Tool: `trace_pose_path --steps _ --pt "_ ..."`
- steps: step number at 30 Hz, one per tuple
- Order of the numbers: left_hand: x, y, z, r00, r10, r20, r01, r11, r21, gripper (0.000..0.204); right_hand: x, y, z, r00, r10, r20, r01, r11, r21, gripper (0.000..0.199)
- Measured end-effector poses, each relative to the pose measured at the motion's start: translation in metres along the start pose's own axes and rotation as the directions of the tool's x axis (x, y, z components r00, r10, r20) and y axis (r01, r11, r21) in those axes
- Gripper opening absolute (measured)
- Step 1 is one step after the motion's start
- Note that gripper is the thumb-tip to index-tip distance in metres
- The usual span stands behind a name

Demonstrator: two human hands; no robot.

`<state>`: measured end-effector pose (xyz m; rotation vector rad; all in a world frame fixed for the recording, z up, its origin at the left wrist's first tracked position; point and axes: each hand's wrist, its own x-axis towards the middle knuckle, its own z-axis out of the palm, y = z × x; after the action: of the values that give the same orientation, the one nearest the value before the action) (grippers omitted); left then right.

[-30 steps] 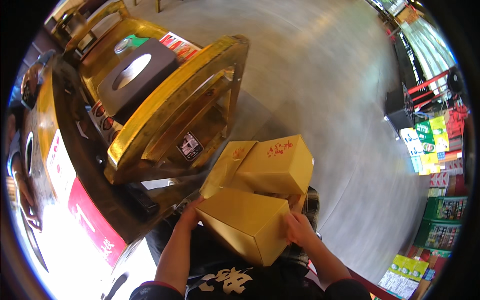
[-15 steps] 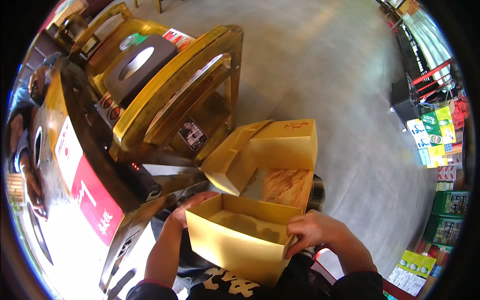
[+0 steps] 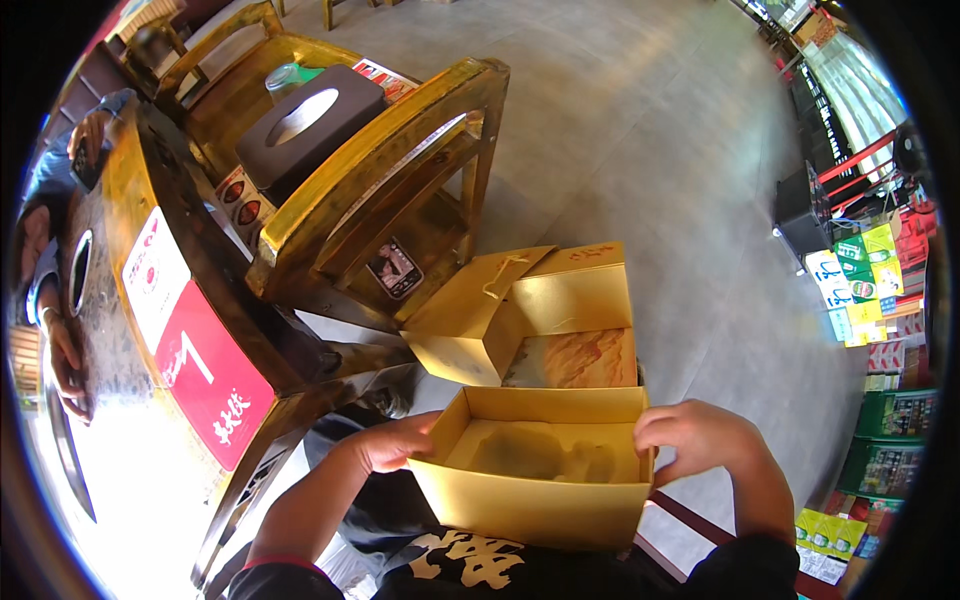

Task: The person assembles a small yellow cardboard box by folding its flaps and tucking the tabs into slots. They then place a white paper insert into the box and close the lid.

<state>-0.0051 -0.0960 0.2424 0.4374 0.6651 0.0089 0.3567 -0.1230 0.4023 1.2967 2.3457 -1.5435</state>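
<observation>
Near box (image 3: pixel 530 512) sits between left grip (image 3: pixel 402 440) and right grip (image 3: pixel 697 436); second box (image 3: pixel 460 315) lies just beyond it. Worktop (image 3: pixel 112 270) at left. Chair (image 3: pixel 385 150) ahead, left of second box; tissue box (image 3: pixel 350 102) on it. Stacked goods (image 3: pixel 888 468) far right.

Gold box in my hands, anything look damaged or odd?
Nothing stands out: the open rectangular gold cardboard box, between your bare left hand and bare right hand, shows no visible tears or dents.

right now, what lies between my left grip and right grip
In the head view, the open gold box fills the stretch between the left grip and the right grip, each holding one end.
</observation>
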Motion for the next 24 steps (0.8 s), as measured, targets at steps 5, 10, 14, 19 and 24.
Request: trace_pose_path --steps 5,10,14,19,24 --pt "-0.006 0.017 0.060 0.965 0.255 0.062 -0.261 0.958 0.118 0.077 -0.046 0.024 0.012 0.956 -0.060 -0.287 0.151 0.940 0.305 0.028" --pt "-0.002 0.006 0.069 0.910 0.414 0.022 -0.336 0.706 0.624 0.079 -0.045 0.032 0.049 0.616 0.695 -0.371 -0.098 0.534 0.840 0.051" --pt "0.000 0.008 0.097 0.889 0.453 -0.073 -0.229 0.577 0.784 0.081 -0.057 0.061 0.056 0.622 0.736 0.266 -0.232 -0.151 0.961 0.066" --pt "-0.006 0.020 0.121 0.900 0.427 -0.082 -0.199 0.572 0.796 0.081 -0.064 0.067 0.057 0.604 0.722 0.337 -0.297 -0.188 0.936 0.057" --pt "0.007 0.027 0.103 0.902 0.432 0.003 -0.290 0.602 0.744 0.081 -0.067 0.058 0.064 0.715 0.673 0.189 -0.368 0.132 0.921 0.060"
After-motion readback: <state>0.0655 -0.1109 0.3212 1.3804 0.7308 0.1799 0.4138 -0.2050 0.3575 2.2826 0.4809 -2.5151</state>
